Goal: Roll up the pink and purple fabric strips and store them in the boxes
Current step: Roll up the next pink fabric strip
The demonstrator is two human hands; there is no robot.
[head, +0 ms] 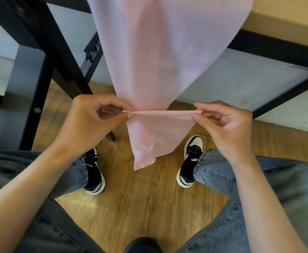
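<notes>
A long pink fabric strip [160, 52] hangs down from the table edge at the top of the view toward the floor. My left hand [94, 121] pinches a fold in the strip at its left edge, and my right hand [220, 121] pinches the same fold at its right edge. The fold runs level between the two hands. Below it the free end [149, 143] of the strip dangles loose above the floor. No purple strip and no box is in view.
The wooden tabletop [286, 13] on a black frame [277, 44] crosses the top right. Black table legs [45, 52] stand at the left. My knees in jeans and my black and white shoes [189, 161] rest on the wooden floor [140, 207] below.
</notes>
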